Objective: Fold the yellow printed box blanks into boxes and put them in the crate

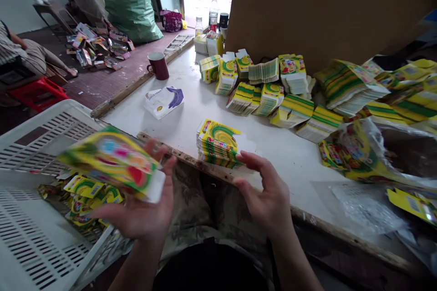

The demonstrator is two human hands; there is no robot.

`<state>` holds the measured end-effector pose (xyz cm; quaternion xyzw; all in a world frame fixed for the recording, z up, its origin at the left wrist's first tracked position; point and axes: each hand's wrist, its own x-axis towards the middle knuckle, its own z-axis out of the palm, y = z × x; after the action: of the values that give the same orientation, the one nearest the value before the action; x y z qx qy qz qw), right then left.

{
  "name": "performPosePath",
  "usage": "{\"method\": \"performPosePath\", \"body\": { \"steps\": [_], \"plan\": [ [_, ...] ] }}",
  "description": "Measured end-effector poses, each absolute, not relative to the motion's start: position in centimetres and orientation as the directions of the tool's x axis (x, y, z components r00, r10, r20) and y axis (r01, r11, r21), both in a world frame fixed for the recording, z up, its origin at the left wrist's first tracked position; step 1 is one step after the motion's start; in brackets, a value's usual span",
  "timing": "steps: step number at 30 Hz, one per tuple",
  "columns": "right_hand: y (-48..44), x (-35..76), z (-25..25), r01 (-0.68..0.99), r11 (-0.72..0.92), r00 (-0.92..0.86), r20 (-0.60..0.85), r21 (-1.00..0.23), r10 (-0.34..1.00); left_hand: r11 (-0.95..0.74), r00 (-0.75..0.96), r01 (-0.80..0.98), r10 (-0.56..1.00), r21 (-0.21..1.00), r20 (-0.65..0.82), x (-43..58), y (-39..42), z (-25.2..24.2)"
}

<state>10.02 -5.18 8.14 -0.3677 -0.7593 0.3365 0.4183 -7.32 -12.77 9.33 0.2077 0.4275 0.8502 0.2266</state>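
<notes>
My left hand (146,213) is over the rim of the white crate, fingers spread and thumb stretched away. Against its fingers, blurred by motion, is a yellow-green printed carton (112,159) with a white end flap; the thumb is clear of it. My right hand (268,193) is at the table's front edge, fingers apart with nothing between them. Its fingertips are close to the near right corner of a stack of flat yellow cartons (218,141); whether they touch is unclear. More yellow cartons (85,195) lie in the white crate (23,232).
Several bundles of flat cartons (290,109) line the table's back. A maroon mug (159,66) and a tissue pack (165,102) stand left. At right lies an open plastic bag (365,150). Beyond the crate are a red stool (41,93), a seated person and a green sack (128,7).
</notes>
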Motion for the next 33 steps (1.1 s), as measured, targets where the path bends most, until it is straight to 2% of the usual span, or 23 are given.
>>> {"method": "performPosePath", "body": {
  "steps": [2,4,7,10,12,15,17,20,23,26,29,33],
  "plan": [
    [-3.3,9.6,8.2,0.431,0.557,-0.339,0.445,-0.71,0.829,-0.564,-0.852,-0.361,0.522,0.742,-0.017,-7.3,-12.3,9.7],
    [-1.5,9.0,7.9,0.544,0.568,-0.344,0.452,-0.618,0.823,-0.484,-0.78,-0.508,0.609,0.713,-0.143,-7.0,-12.0,9.7],
    [0.3,8.0,7.2,0.635,0.579,-0.453,0.36,-0.511,0.815,-0.342,-0.645,-0.639,0.727,0.689,-0.238,-5.8,-12.0,9.0],
    [0.9,7.6,7.0,0.65,0.6,-0.524,0.298,-0.466,0.798,-0.183,-0.507,-0.706,0.806,0.684,-0.307,-4.7,-12.0,7.9],
    [0.7,7.8,7.5,0.633,0.593,-0.51,0.308,-0.498,0.803,-0.099,-0.443,-0.729,0.823,0.677,-0.356,-4.3,-11.9,7.2],
    [-0.7,8.3,8.5,0.516,0.531,-0.431,0.332,-0.672,0.839,-0.075,-0.424,-0.736,0.826,0.672,-0.372,-4.0,-11.8,6.6],
    [-2.3,8.6,8.9,0.353,0.46,-0.464,0.274,-0.815,0.842,-0.158,-0.462,-0.715,0.838,0.681,-0.291,-3.8,-11.9,6.4],
    [-5.3,8.5,8.9,0.149,0.266,-0.652,0.108,-0.952,0.751,-0.297,-0.53,-0.671,0.833,0.68,-0.158,-3.5,-12.4,6.7],
    [-7.9,8.1,8.5,0.059,0.096,-0.741,0.021,-0.994,0.671,-0.364,-0.591,-0.651,0.794,0.666,-0.142,-3.3,-12.7,7.5],
    [-9.5,7.6,8.1,0.078,0.087,-0.766,-0.004,-0.993,0.643,-0.425,-0.669,-0.6,0.731,0.678,-0.134,-3.4,-12.6,8.1],
    [-9.7,7.4,7.9,0.114,0.09,-0.714,-0.019,-0.989,0.699,-0.369,-0.677,-0.529,0.726,0.764,-0.119,-3.5,-12.5,8.1],
    [-8.6,8.3,8.1,0.036,0.092,-0.588,0.053,-0.995,0.807,-0.23,-0.551,-0.434,0.833,0.871,-0.054,-3.6,-12.9,7.4]
  ]
}}
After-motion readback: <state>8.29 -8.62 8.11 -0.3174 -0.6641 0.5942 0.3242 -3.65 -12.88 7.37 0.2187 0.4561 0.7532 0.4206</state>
